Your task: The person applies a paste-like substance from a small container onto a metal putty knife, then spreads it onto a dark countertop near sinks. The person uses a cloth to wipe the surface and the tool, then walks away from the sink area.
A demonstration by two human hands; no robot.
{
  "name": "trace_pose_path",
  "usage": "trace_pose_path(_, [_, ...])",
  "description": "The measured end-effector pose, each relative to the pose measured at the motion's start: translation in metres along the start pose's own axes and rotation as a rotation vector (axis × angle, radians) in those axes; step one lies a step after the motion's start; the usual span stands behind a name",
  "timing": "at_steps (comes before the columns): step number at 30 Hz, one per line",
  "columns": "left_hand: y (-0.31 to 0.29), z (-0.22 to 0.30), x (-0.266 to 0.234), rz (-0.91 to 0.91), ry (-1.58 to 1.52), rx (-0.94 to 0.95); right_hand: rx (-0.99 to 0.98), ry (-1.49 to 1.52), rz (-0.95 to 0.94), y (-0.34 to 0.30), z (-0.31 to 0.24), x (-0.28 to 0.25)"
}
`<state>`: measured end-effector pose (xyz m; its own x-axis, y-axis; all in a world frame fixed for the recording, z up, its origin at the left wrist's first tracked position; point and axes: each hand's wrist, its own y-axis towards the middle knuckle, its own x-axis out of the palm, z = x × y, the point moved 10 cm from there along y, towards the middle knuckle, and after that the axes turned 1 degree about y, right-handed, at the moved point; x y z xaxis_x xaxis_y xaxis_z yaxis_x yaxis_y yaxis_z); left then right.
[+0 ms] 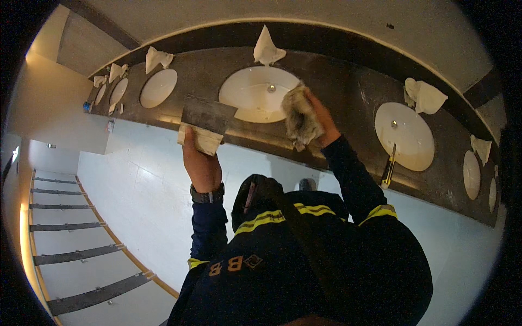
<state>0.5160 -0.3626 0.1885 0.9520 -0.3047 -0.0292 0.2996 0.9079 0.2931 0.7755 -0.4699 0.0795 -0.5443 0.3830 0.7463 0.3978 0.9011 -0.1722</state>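
Note:
My left hand point(201, 165) is closed around the pale handle of a wide scraper point(209, 115). Its flat grey blade lies over the front of the dark countertop point(340, 95), by the left side of the middle sink point(239, 92). A crumpled, dirty whitish rag point(300, 117) is gripped in my right hand point(325, 120), at the right rim of that sink. Most fingers of my right hand are hidden by the rag. A yellow utility knife point(388, 171) rests at the front rim of the sink point(405, 136) to the right.
White wrappings point(266, 48) cover the taps behind the sinks. More oval sinks point(159, 88) are set along the counter to the left and right. Pale floor point(130, 179) spreads below the counter's front edge. A row of stall partitions point(76, 254) stands at lower left.

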Motion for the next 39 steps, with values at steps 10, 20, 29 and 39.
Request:
trace_pose_path(10, [-0.017, -0.008, 0.067, -0.132, -0.150, -0.211, -0.543, -0.984, -0.143, -0.025, -0.026, 0.095])
trace_pose_path(20, [-0.018, -0.075, 0.052, -0.030, 0.161, -0.032, -0.642, -1.009, 0.362, -0.007, -0.031, 0.010])
trace_pose_path(29, [0.018, -0.289, 0.050, -0.523, 0.512, -0.259, -0.138, -0.140, 0.561, -0.050, -0.007, -0.184])
trace_pose_path(39, [0.000, -0.282, 0.009, -0.213, 0.500, -0.176, -0.033, -0.639, 0.325, -0.019, 0.051, -0.103])
